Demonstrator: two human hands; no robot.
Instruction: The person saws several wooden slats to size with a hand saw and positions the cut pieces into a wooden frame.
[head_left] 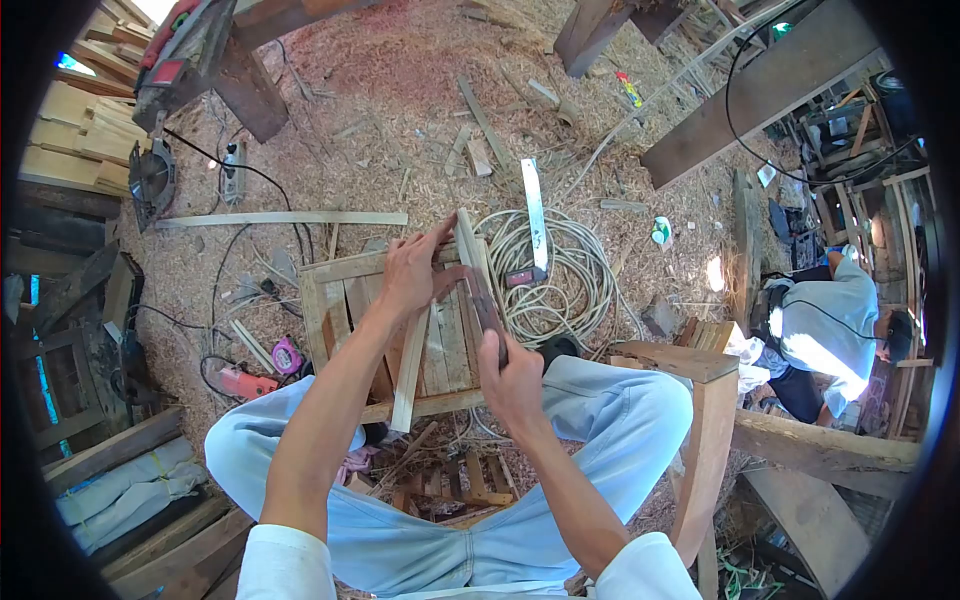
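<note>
A slatted wooden frame (388,408) lies low between my knees. A narrow wooden strip (464,232) stands out over its right side. My left hand (408,272) has its fingers and thumb closed on this strip near its far end. My right hand (513,378) is wrapped around a dark, narrow hand tool (484,302) that lies along the strip; its kind I cannot tell. A second pale strip (409,372) rests across the frame under my left forearm.
Right of the frame are a coiled pale cable (580,290) and a metal square (534,215). At left lie a pink tape measure (287,355), a red tool (246,383) and a circular saw (152,180). A wooden post (707,450) stands by my right knee. Another person (828,325) crouches at right.
</note>
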